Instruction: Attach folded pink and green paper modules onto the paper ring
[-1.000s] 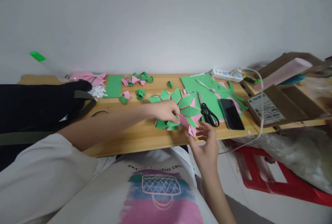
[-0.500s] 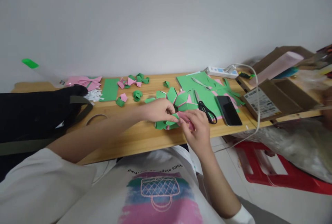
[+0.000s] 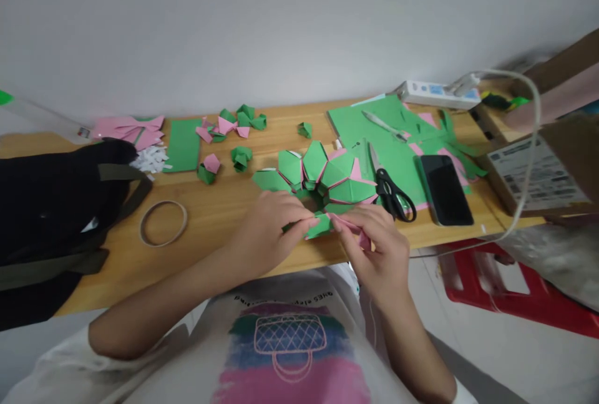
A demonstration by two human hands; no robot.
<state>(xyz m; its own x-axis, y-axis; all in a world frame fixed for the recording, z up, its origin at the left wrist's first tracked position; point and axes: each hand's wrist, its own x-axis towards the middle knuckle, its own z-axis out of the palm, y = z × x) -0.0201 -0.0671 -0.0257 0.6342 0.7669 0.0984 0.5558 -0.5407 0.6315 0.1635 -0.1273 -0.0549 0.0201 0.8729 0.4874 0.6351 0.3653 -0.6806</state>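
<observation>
A ring-shaped origami piece (image 3: 314, 164) of green petals with pink edges lies on the table in front of me. At its near side, my left hand (image 3: 276, 229) pinches a green folded paper (image 3: 321, 226) between thumb and fingers. My right hand (image 3: 374, 242) grips a pink folded paper (image 3: 364, 239) where it meets the green one. The fingers hide much of both papers, and I cannot tell whether they join the ring.
Black scissors (image 3: 395, 195) lie right of the ring on green sheets (image 3: 393, 136), near a phone (image 3: 447, 189). Small folded paper pieces (image 3: 241, 158) sit at the back left. A tape roll (image 3: 163, 223) and a black bag (image 3: 56, 223) are on the left, a cardboard box (image 3: 552, 173) right.
The view has shifted, bringing the tape roll into sight. My left hand has drawn back from over the ring, uncovering its petals, and now pinches the green paper close to my right hand.
</observation>
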